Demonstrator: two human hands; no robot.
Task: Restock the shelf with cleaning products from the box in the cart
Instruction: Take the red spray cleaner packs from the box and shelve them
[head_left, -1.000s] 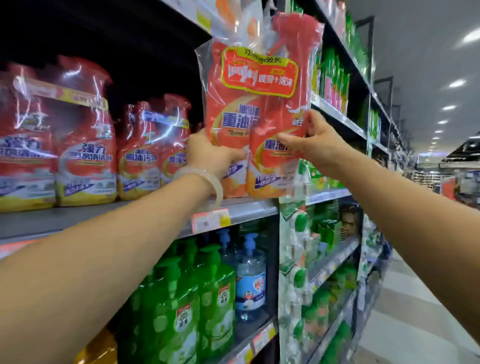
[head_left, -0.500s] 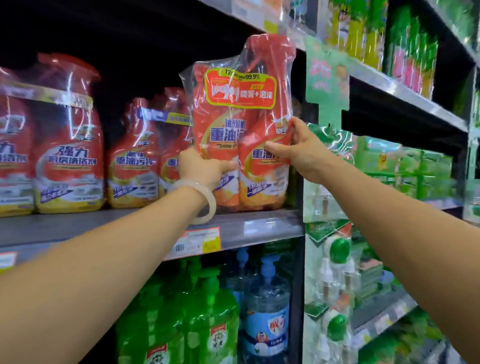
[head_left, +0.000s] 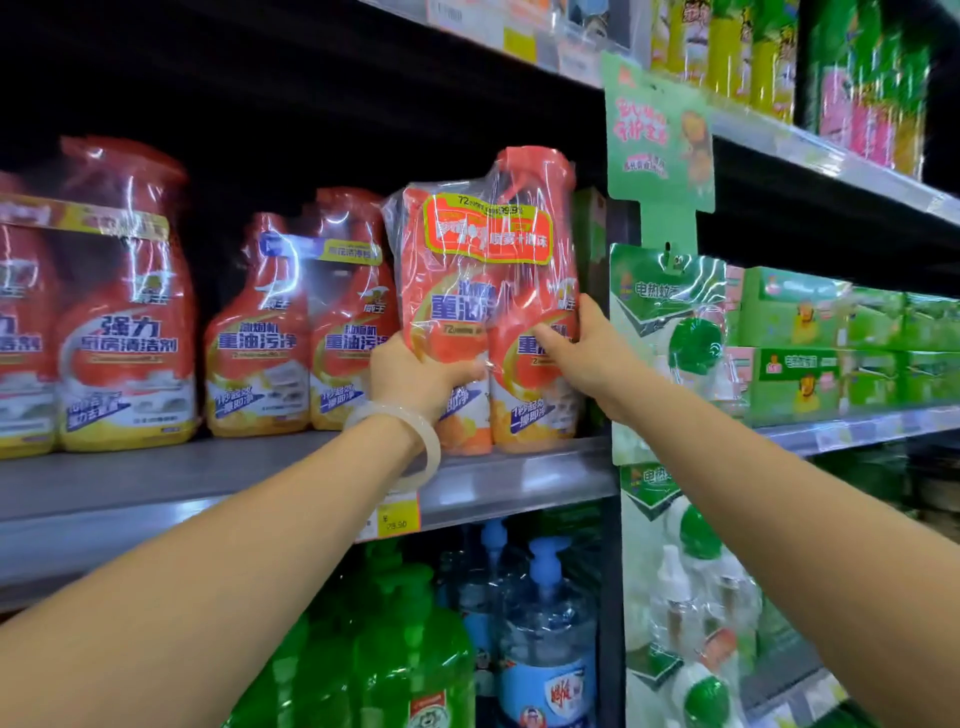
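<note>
Flanking twin-pack: red bottles, green boxes

Twin pack of orange-red cleaner spray bottles, shrink-wrapped in clear film, yellow-bordered red label across the top. Upright, base on the front edge of the grey shelf, at its right end. Left hand grips its lower left side, right hand its right side. More orange-red packs stand just left of the grip, further back.

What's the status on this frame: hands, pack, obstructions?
Left hand and right hand both grip the red twin-pack of cleaner. Pack base at the shelf edge. Slot beside neighbouring twin-pack open.
</note>
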